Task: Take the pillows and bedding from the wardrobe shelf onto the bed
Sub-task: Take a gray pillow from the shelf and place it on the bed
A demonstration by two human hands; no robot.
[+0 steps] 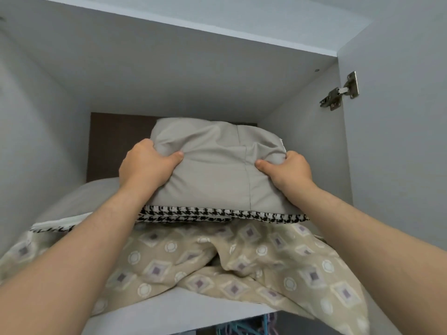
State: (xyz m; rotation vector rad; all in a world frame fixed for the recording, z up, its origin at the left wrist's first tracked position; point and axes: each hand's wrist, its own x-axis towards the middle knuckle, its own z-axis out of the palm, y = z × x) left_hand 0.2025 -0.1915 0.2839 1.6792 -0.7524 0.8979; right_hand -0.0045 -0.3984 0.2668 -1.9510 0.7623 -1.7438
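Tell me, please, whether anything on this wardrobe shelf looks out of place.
Yes: the patterned beige bedding lies crumpled, not folded, and at the right it spills over the front edge of the shelf. The grey pillow on top, gripped by the left hand and right hand, looks in order.

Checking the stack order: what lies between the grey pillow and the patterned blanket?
Head view: black-and-white houndstooth fabric, under the pillow and over the blanket.

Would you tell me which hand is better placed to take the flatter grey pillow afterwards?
Left, I think. The flatter pillow lies beside the left hand, which grips the upper pillow at its left edge; the right hand grips the right edge, farther away.
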